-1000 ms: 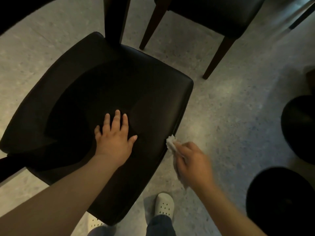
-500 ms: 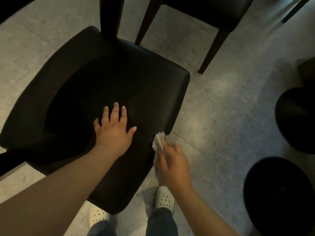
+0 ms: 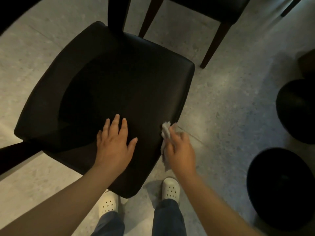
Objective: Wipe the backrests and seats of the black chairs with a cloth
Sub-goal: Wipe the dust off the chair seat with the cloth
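The left hand (image 3: 114, 147) lies flat on the seat (image 3: 129, 86) of the nearest black chair, close to its near edge. Its fingers are straight and a little spread, its thumb is angled out, and it seems to be bracing the chair. The right hand (image 3: 180, 150) works at the seat's right edge, its fingers curled round a bunched pale cloth (image 3: 166, 133). One end of the cloth pokes up past the knuckles onto the leather and a tail hangs below the palm beside the seat. That hand is blurred, so the exact lie of its fingers cannot be told. The stroke appears to run along the very border, and the likeliest slip is the cloth sliding off the edge and wiping air, which would leave the rim half done. Wadded this tightly, the cloth also touches little of the leather, so streaks or missed strips seem probable, and the dim light on black upholstery would hide them. If the bracing palm lifts while the other hand pushes sideways, the chair could skid on the smooth floor (image 3: 221, 108) toward the second black chair (image 3: 204, 9) behind it. The raised curved band (image 3: 46, 86) along the seat's left edge, probably the backrest, lies well apart from the cloth and could be forgotten. The dangling tail might brush the floor and carry grit back.
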A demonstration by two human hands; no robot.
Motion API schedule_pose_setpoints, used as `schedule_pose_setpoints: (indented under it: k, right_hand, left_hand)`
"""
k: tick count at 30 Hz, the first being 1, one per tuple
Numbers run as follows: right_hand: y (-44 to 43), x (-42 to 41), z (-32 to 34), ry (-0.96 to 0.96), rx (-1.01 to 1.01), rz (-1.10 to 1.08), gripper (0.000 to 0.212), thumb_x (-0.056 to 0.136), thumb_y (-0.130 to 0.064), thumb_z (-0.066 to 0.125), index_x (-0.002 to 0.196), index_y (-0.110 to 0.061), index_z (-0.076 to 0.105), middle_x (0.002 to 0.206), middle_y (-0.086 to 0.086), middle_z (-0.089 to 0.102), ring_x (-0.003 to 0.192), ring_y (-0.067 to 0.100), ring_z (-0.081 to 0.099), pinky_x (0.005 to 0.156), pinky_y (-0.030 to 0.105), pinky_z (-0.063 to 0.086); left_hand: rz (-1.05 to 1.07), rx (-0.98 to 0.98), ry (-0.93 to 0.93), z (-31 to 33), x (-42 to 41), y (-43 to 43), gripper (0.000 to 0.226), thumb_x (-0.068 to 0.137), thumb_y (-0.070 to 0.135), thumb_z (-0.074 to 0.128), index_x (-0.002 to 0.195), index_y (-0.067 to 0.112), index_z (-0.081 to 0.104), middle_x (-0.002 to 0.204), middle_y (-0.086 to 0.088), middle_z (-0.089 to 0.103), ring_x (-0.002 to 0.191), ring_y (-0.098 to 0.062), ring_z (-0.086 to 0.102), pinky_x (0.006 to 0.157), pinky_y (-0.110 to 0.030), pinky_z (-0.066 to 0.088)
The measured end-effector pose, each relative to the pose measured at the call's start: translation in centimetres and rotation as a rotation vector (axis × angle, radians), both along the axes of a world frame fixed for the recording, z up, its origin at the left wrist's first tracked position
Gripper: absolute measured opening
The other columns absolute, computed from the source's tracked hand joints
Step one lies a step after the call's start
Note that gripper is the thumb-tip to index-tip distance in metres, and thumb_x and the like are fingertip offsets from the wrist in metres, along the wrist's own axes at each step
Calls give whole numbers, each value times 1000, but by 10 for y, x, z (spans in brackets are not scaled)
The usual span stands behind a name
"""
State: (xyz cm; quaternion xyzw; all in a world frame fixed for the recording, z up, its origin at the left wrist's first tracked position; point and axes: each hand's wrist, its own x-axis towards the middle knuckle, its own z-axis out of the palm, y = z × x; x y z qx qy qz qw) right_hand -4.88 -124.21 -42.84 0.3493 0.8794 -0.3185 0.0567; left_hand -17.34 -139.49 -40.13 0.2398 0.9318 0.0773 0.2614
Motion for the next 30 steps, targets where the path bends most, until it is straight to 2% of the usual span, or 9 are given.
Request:
schedule_pose_setpoints:
  k: [3, 5, 10, 12, 15, 18, 21, 25, 30]
  right_hand:
    - [-27, 32, 10, 34, -87, 108, 30, 99, -28, 48, 126, -27, 61, 101, -11, 49, 78, 4, 48, 66, 15, 43]
    - [-15, 25, 16, 66, -68, 46, 24, 98, -26, 49, 114, -24, 66, 97, -9, 50, 79, 4, 49, 68, 19, 44]
    - [34, -33, 3, 31, 53, -226, 41, 101, -31, 43, 142, -33, 43, 109, -2, 49, 89, 12, 54, 71, 23, 41]
    - [16, -31, 0, -7, 34, -195, 48, 101, -31, 44, 148, -34, 35, 116, -2, 46, 87, 11, 53, 74, 26, 49]
    - [-33, 8, 0, -20, -14, -102, 52, 101, -29, 45, 150, -34, 30, 119, -5, 42, 80, 5, 50, 71, 18, 49]
    - [-68, 45, 5, -29, -100, 21, 34, 99, -31, 44, 132, -32, 54, 104, -12, 47, 75, 0, 47, 63, 13, 39]
    - [-58, 44, 14, 62, -94, -99, 23, 98, -28, 46, 112, -28, 65, 94, -10, 52, 76, 1, 49, 65, 19, 42]
    - [-5, -4, 5, 44, 57, -240, 38, 101, -29, 43, 139, -30, 48, 105, -4, 50, 83, 7, 49, 70, 21, 40]
    - [-35, -1, -7, -14, 69, -209, 50, 100, -30, 43, 149, -33, 31, 114, -3, 46, 83, 8, 52, 72, 25, 51]
  left_hand:
    - [-20, -21, 5, 1, -1, -10, 72, 98, 49, 41, 156, 20, 9, 163, -5, 0, 150, -27, -5, 121, -48, 11]
    - [-42, -34, 10, 1, 0, -16, 72, 98, 49, 40, 156, 20, 7, 163, -5, -1, 150, -27, -5, 121, -47, 10]
    - [-63, -67, 26, -4, 5, -30, 72, 98, 50, 39, 156, 20, 9, 163, -5, 1, 150, -27, -3, 121, -47, 12]
    - [-73, -86, 20, -5, 6, -35, 72, 98, 51, 38, 156, 21, 8, 163, -3, 0, 150, -27, -3, 122, -46, 12]
    - [-110, -92, 1, -6, 4, -43, 71, 98, 50, 38, 156, 20, 9, 164, -1, -2, 150, -25, -5, 122, -45, 10]
    - [-130, -63, -5, -7, 1, -47, 71, 98, 48, 42, 156, 20, 13, 164, 0, 0, 151, -24, -3, 120, -45, 9]
    - [-168, -103, 21, -9, 1, -48, 71, 99, 50, 38, 156, 21, 8, 164, 0, -4, 150, -24, -5, 120, -44, 9]
    - [-192, -128, 54, -11, 2, -48, 71, 99, 52, 35, 156, 21, 5, 164, 0, -4, 150, -24, -5, 120, -44, 9]
    - [-199, -130, 64, -13, 2, -50, 72, 99, 52, 36, 156, 22, 5, 164, 0, -4, 150, -24, -4, 120, -45, 10]
